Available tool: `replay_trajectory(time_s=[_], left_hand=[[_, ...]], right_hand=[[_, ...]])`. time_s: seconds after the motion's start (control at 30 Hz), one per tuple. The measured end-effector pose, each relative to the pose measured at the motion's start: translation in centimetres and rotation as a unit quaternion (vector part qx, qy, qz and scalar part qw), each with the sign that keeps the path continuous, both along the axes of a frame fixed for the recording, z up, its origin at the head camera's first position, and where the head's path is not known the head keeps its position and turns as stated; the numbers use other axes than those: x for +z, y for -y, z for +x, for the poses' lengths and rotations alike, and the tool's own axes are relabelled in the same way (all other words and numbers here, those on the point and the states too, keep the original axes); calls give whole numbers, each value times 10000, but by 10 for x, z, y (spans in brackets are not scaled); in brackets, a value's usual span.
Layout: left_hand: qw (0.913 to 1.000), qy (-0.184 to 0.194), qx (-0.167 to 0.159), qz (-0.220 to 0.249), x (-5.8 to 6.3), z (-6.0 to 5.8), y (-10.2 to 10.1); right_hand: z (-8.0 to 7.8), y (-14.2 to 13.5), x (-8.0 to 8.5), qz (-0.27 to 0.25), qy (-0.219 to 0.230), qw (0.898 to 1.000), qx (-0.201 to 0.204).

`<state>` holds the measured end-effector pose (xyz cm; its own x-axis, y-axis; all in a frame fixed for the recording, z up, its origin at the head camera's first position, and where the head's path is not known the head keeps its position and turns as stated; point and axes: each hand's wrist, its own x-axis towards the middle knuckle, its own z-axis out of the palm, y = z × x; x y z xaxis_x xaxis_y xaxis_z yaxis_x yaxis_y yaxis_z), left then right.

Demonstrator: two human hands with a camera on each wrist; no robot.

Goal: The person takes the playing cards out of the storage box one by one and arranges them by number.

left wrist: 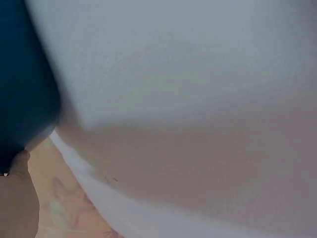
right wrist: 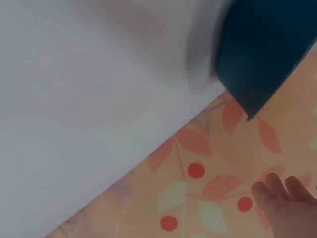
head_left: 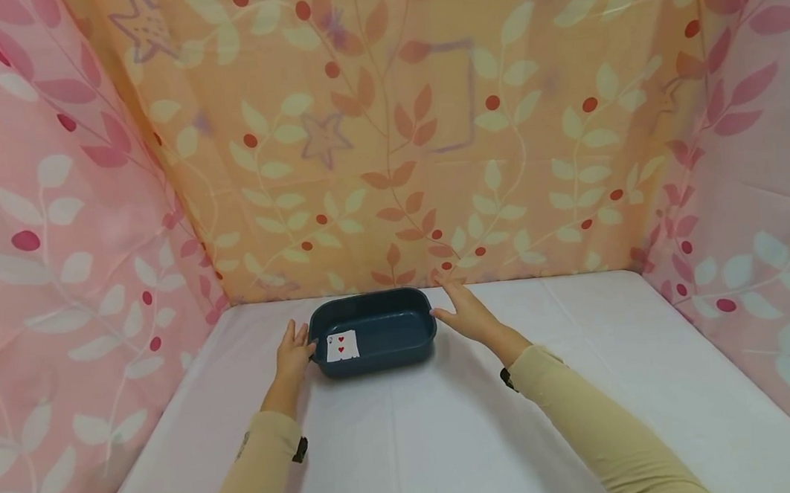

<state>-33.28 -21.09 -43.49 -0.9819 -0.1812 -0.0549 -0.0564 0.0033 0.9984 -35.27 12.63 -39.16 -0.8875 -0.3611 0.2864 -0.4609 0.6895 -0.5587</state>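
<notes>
A dark blue rectangular plastic basin [head_left: 374, 363] stands on the white-covered table, near its far edge. Inside, at the left end, lies a white playing card [head_left: 342, 346] with red hearts. My left hand [head_left: 292, 356] is at the basin's left end, its thumb touching the rim and its other fingers extended outside. In the left wrist view, the thumb [left wrist: 20, 168] meets the side of the basin. My right hand [head_left: 472, 315] is beside the right end, fingers spread and thumb close to the rim. The right wrist view shows these fingers [right wrist: 275, 186] relaxed and apart from the basin.
Behind the table hangs an orange leaf-patterned cloth [head_left: 389, 128]. Pink floral cloths [head_left: 100, 254] flank both sides. White tablecloth [head_left: 392, 448] extends in front of the basin, between the two forearms.
</notes>
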Motion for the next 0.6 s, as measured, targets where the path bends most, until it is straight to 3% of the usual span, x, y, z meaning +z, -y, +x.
replay_trajectory(time_s=[0.2, 0.6], left_hand=[[9993, 264, 168, 204, 1, -3, 0], [9978, 405, 274, 450, -2, -7, 1]], right_hand=[[4, 20, -13, -653, 255, 9974, 180], [4, 60, -33, -1795, 660, 9807, 399]])
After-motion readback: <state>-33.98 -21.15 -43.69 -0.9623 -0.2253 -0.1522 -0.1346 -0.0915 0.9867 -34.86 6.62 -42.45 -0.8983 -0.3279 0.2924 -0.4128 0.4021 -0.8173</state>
